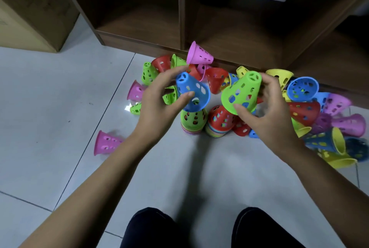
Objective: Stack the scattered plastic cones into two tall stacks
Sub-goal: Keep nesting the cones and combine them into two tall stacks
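Observation:
My left hand grips a blue cone, tilted, just above the left stack, whose top cone is green. My right hand grips a green cone, tilted, above the right stack, whose top cone is red. Both stacks stand side by side on the floor between my hands. Several loose cones, pink, red, yellow, blue and green, lie scattered behind and to the right of the stacks, such as a pink cone and a blue cone.
A brown wooden shelf unit runs along the back, right behind the pile. A cardboard box stands at the far left. One pink cone lies apart on the white tiled floor. My knees are at the bottom.

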